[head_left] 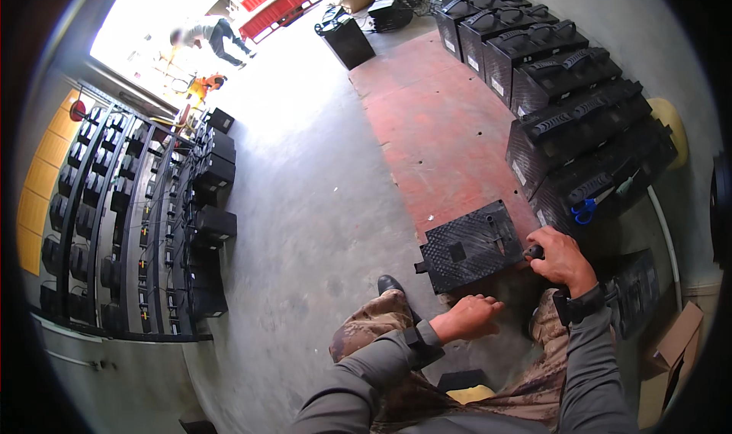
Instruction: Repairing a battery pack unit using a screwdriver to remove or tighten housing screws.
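Plastic battery cover (469, 245), black, flat and ribbed, on the floor before the knees: likely light, stiff and best gripped at its edges. Right hand (562, 260) is fisted around a dark tool handle (535, 251) at the cover's right edge; left hand (467, 316) hovers below it, fingers loosely curled, holding nothing.

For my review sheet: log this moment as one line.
right hand: grips dark tool handle at black flat panel | left hand: closed, near panel edge | blue scissors on black boxes
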